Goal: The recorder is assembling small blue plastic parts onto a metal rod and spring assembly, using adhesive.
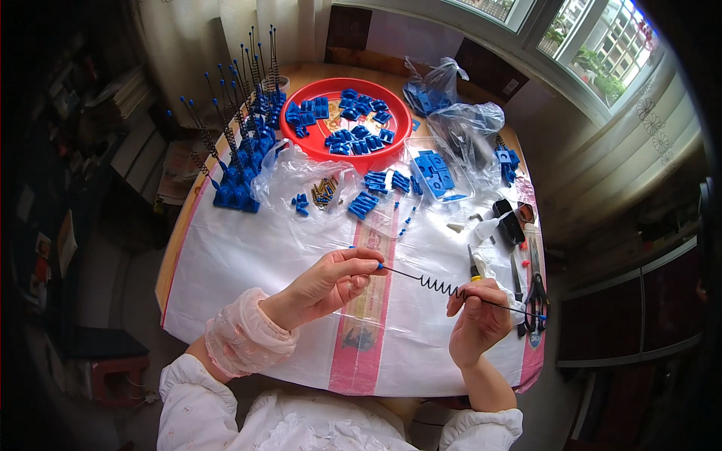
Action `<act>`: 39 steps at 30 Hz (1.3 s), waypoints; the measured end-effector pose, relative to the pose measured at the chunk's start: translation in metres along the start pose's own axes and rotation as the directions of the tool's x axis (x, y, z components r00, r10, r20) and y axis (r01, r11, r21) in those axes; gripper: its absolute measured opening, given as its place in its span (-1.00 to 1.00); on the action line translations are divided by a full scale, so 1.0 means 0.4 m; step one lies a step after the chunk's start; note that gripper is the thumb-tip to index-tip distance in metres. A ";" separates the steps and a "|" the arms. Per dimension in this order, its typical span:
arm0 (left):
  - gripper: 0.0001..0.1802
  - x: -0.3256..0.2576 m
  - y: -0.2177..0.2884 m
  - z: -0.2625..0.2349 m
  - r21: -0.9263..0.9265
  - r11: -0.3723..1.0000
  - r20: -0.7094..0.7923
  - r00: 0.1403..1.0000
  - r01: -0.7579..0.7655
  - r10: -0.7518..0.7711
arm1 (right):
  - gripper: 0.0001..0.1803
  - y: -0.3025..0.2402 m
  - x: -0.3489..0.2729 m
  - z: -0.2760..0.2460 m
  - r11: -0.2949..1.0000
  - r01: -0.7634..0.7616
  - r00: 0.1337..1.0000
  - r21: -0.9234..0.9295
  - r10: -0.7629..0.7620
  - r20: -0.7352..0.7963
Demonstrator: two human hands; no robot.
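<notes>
Between my two hands stretches a thin black wire [436,284] with a coiled spring section in its middle. My left hand [323,286] pinches its left end, where a small blue tip [380,266] shows at the fingers. The fingers of my right hand [481,316] are closed round the straight part to the right of the coil. Past that hand the wire runs on to another blue tip [542,318], which lies over the black-handled scissors [535,301] in this view. Both hands are above the white cloth, near the table's front.
A red round tray [284,113] holds blue plastic pieces. At the left back stand several coiled wires in blue bases [239,192]. Brass-coloured pins [325,193] lie on a clear bag. A clear box [465,180] with blue parts and a yellow-collared tool [474,263] are to the right.
</notes>
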State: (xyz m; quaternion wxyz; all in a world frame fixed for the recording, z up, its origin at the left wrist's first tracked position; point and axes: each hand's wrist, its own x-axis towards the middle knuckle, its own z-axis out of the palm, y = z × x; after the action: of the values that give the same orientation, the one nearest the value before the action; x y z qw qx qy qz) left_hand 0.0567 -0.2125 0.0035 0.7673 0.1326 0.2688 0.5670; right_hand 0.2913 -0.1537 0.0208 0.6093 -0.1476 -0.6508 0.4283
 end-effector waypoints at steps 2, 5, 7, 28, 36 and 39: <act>-0.74 -0.001 0.000 -0.002 -0.010 1.000 0.009 1.000 0.000 0.001 | -0.87 0.000 0.001 0.001 1.000 -0.002 1.000 0.009 0.002 -0.001; -0.75 -0.001 0.001 -0.005 -0.001 1.000 -0.002 1.000 -0.001 0.001 | -0.87 0.002 0.001 0.003 1.000 -0.002 1.000 0.009 0.002 0.000; -0.75 -0.001 0.001 -0.005 0.003 1.000 -0.014 1.000 -0.006 0.006 | -0.88 0.003 0.001 0.002 1.000 0.003 1.000 0.013 -0.003 0.008; -0.78 0.005 -0.004 -0.004 0.246 0.969 -0.052 0.998 -0.016 0.030 | -0.86 -0.001 0.001 -0.006 0.996 0.066 0.997 -0.067 -0.063 0.049; -0.70 0.006 -0.010 -0.012 0.249 0.969 -0.042 0.999 0.008 0.003 | -0.89 0.002 0.008 -0.013 1.000 -0.015 0.999 0.007 0.014 0.034; -0.69 0.010 -0.013 -0.015 0.247 0.969 -0.051 0.999 0.009 0.003 | -0.89 0.001 0.005 -0.010 1.000 0.018 0.999 -0.007 -0.018 0.045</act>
State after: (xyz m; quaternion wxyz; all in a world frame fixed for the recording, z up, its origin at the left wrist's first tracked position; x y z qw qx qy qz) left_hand 0.0585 -0.2111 -0.0050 0.7385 0.2121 0.3568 0.5313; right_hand 0.2943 -0.1506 0.0214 0.5977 -0.1342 -0.6673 0.4236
